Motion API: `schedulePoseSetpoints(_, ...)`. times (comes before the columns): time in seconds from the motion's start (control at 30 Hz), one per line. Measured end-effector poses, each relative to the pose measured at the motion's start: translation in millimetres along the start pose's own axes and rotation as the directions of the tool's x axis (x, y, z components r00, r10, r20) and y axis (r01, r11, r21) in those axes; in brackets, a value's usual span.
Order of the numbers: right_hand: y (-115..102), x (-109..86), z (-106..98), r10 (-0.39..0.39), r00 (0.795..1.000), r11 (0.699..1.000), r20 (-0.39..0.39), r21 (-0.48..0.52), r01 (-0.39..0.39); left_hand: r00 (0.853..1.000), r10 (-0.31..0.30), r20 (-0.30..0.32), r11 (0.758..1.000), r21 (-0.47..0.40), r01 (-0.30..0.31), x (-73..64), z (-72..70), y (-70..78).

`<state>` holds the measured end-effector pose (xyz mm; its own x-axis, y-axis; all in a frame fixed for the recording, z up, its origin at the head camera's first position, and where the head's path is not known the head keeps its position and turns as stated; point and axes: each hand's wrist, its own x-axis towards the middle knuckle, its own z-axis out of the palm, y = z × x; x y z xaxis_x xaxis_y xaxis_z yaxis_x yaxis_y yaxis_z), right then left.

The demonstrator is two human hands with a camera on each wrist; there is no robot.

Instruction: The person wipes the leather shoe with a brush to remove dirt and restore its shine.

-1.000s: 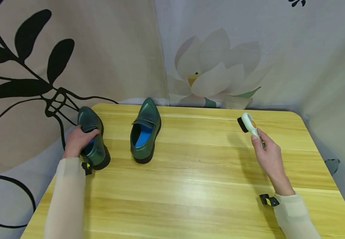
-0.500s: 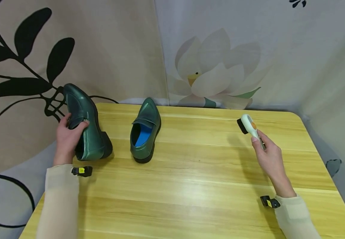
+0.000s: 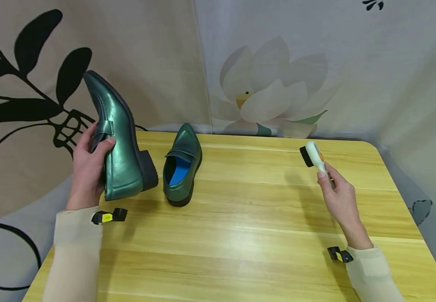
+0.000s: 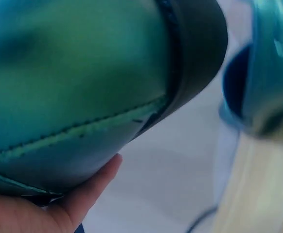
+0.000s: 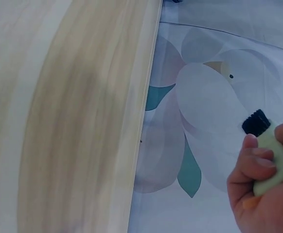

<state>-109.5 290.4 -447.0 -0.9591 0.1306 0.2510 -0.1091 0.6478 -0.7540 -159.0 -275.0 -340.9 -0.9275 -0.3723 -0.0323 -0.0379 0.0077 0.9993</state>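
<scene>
In the head view my left hand (image 3: 87,174) grips a dark green loafer (image 3: 121,157) by its opening, thumb over the upper. The loafer is tilted toe up above the table's left side, its black sole and heel facing right. Its stitched green side (image 4: 83,82) fills much of the left wrist view. A matching loafer (image 3: 182,184) with a blue insole stands on the table just right of it. Over on the right, my right hand (image 3: 340,195) holds a white brush (image 3: 315,155) by the handle, its black bristles facing left, raised above the table.
Beneath both hands lies a light wood table (image 3: 248,235), its far edge close to a hanging cloth (image 3: 157,63) printed with leaves and a large flower. A second cloth side (image 3: 425,126) drapes along the right edge.
My left hand has lifted the left loafer off the table and tipped its toe upward, turning the sole to the right. The right hand with the brush has barely moved.
</scene>
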Motion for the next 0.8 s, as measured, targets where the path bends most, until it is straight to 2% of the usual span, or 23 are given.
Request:
schedulePoseSetpoints(0.07, 0.3, -0.4, 0.4, -0.007, 1.000, 1.000, -0.026, 0.005, 0.007, 0.998, 0.037, 0.041, 0.999, -0.037, -0.035, -7.1, 12.5, 5.9)
schedulePoseSetpoints(0.17, 0.6, -1.3, 0.7, -0.019, 0.997, 1.000, -0.073, 0.016, 0.020, 0.992, 0.079, 0.097, 0.996, -0.036, -0.075, -17.6, 34.5, 12.3)
schedulePoseSetpoints(0.3, 1.4, -2.7, 1.4, -0.031, 0.988, 0.999, -0.152, 0.028, 0.036, 0.977, 0.086, 0.195, 0.996, -0.026, -0.083, -28.8, 69.0, 12.8)
schedulePoseSetpoints(0.4, 2.8, -2.8, 1.9, -0.039, 0.976, 0.998, -0.213, 0.040, 0.049, 0.951, 0.084, 0.299, 0.996, -0.025, -0.080, -35.8, 99.7, 4.8)
schedulePoseSetpoints(0.5, 3.5, -2.5, 2.4, -0.052, 0.968, 0.996, -0.245, 0.057, 0.068, 0.915, 0.082, 0.395, 0.996, 0.010, -0.094, -43.8, 130.9, -7.6)
schedulePoseSetpoints(0.67, 4.3, -3.3, 1.8, -0.061, 0.963, 0.994, -0.263, 0.071, 0.083, 0.873, 0.059, 0.483, 0.991, 0.080, -0.111, -57.0, 179.2, -31.4)
schedulePoseSetpoints(0.8, 2.9, -5.7, 0.7, -0.051, 0.964, 0.995, -0.261, 0.070, 0.072, 0.834, -0.005, 0.551, 0.989, 0.123, -0.076, -67.7, 213.3, -55.8)
